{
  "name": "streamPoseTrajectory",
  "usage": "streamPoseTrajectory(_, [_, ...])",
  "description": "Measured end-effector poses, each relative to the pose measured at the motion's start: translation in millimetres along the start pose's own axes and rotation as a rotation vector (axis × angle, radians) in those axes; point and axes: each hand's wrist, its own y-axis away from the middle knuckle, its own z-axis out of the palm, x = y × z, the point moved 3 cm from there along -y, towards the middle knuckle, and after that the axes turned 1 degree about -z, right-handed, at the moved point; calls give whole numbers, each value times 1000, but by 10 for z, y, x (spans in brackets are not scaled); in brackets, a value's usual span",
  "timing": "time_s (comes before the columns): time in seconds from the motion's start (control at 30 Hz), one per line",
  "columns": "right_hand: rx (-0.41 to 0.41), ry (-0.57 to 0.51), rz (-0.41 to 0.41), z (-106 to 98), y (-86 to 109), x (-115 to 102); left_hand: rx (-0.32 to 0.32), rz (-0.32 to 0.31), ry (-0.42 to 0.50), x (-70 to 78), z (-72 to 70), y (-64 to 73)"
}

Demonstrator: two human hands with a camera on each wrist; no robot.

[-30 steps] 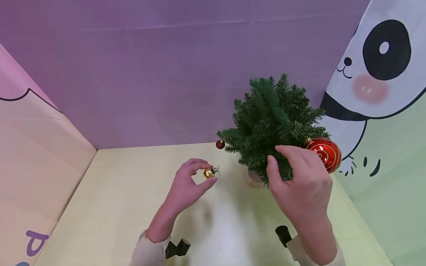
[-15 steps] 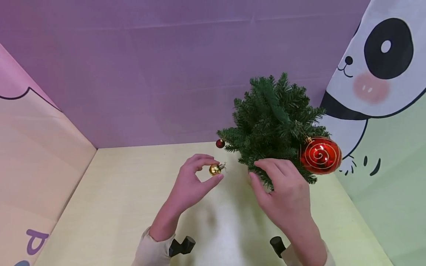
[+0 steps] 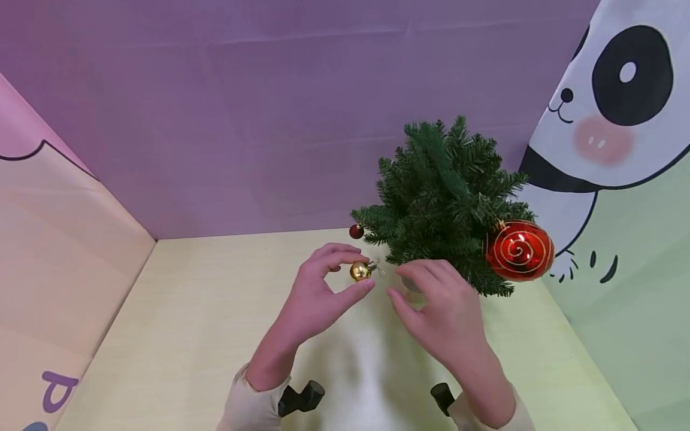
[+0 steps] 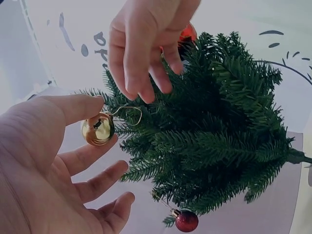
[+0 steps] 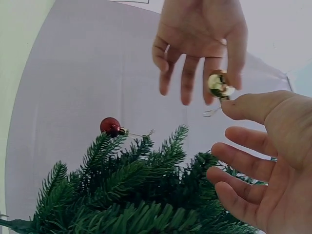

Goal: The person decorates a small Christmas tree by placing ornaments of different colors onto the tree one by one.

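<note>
Between thumb and forefinger my left hand (image 3: 322,293) pinches a small shiny gold bauble (image 3: 360,271) above the table. A thin wire hook (image 4: 140,117) loops out from its cap, pointing toward the tree. My right hand (image 3: 444,308) hovers just right of the bauble, fingers bent loosely and thumb apart, with nothing held; it appears close to the hook but not touching. Behind the hands stands a small green Christmas tree (image 3: 436,191). A large red bauble (image 3: 520,252) with gold swirls hangs at its right, and a small dark red bauble (image 3: 356,231) at its left.
A pale wooden table (image 3: 215,311) lies beneath everything. Purple backdrop cloth (image 3: 242,131) rises behind it, and a panda-printed panel (image 3: 604,108) stands close on the tree's right. A pale pink panel (image 3: 59,251) bounds the left side.
My right hand has come away from the large red bauble, moving left and down toward the gold bauble. My left hand has shifted slightly right, still pinching the gold bauble.
</note>
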Motion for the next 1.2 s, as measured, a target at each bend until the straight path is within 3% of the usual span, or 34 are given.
streamPoseTrajectory(0.47, [40,-59,23,30,-33,12,-42,45,75,89,19,-44])
streamPoseTrajectory(0.93, [136,-130,-17,83,-37,-23,-94,35,153,115,38,-11])
streamPoseTrajectory(1.2, [239,-229,-46,86,-14,-9,-122,37,194,81,29,22])
